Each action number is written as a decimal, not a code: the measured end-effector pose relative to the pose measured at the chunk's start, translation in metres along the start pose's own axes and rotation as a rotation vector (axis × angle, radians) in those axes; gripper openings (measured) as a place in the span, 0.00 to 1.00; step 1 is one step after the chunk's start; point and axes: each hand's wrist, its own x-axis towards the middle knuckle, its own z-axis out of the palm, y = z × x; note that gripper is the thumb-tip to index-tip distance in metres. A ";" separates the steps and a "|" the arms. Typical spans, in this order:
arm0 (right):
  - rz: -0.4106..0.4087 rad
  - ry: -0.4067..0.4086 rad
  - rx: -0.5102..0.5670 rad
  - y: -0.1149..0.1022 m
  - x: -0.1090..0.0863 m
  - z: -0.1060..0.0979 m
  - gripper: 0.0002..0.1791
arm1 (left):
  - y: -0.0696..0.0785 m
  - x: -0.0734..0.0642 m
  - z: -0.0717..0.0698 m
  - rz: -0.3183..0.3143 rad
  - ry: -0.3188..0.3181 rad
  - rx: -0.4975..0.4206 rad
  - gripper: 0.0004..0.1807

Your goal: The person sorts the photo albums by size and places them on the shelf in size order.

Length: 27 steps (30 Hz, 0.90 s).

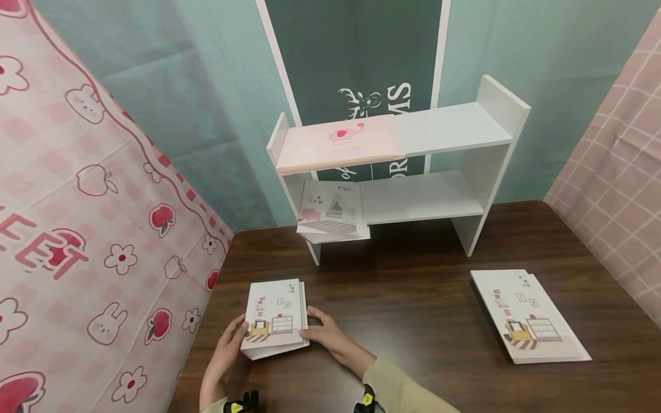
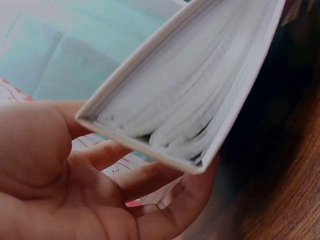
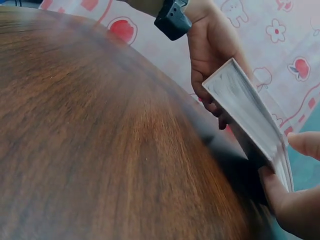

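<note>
Both hands hold a white photo album [image 1: 279, 338] with a yellow armchair and a drawer chest drawn on its cover, above the near left of the table. My left hand [image 1: 225, 349] grips the spine side. In the left wrist view its fingers [image 2: 150, 180] curl against the spine, and the album's [image 2: 175, 100] bottom edge shows stacked sleeve pages between stiff covers. Along the opposite edge, my right hand [image 1: 334, 338] pinches the album. The right wrist view shows that hand's thumb and a finger [image 3: 275, 187] on either side of the covers, with the album [image 3: 245, 110] tilted off the wood.
A white two-tier shelf [image 1: 441, 129] stands at the table's back. A pink elephant album [image 1: 310, 146] lies on its upper board. White albums [image 1: 330, 209] overhang the lower board at left. Another armchair album [image 1: 527, 315] lies on the brown table [image 1: 403, 298] at right.
</note>
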 end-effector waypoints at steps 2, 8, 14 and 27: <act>-0.011 0.019 -0.012 0.000 0.000 0.000 0.41 | -0.001 0.001 0.001 -0.006 -0.007 -0.011 0.33; -0.034 0.037 -0.001 0.001 0.002 0.002 0.38 | -0.004 0.003 0.005 -0.007 -0.043 -0.106 0.34; -0.031 0.040 0.024 0.005 0.002 0.000 0.39 | -0.006 0.002 0.005 -0.015 -0.057 -0.174 0.32; -0.010 0.002 0.022 0.007 0.003 -0.008 0.40 | -0.011 -0.001 0.007 0.026 -0.049 -0.267 0.27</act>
